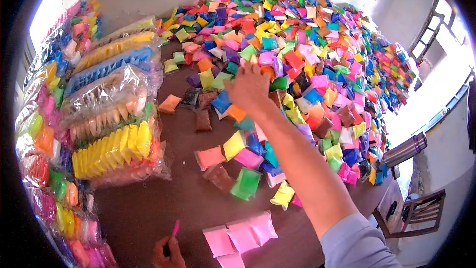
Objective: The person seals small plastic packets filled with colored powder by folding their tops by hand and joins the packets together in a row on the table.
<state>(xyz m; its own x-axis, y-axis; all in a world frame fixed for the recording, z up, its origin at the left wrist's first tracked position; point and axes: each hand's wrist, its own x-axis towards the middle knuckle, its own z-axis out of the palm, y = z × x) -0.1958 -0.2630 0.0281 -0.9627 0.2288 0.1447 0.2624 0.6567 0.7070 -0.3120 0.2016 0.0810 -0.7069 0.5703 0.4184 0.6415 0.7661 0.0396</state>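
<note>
My right hand (250,85) reaches far forward over the edge of a big heap of small coloured packets (297,59). Its fingers are stretched out and somewhat apart over the packets, and I see nothing gripped in them. At the near edge of the brown table my left hand (167,254) is partly cut off by the frame. A thin pink strip (175,229) sticks up from its closed fingers; whether it is a stick or a packet seen edge-on I cannot tell. Several pink packets (243,235) lie to the right of that hand, side by side and touching.
Clear bags with rows of yellow packets (114,149) and blue packets (109,69) line the left side. Loose packets, such as a green one (246,183), lie on the brown table (144,213). A metal flask (405,150) and a wooden chair (421,213) are at the right.
</note>
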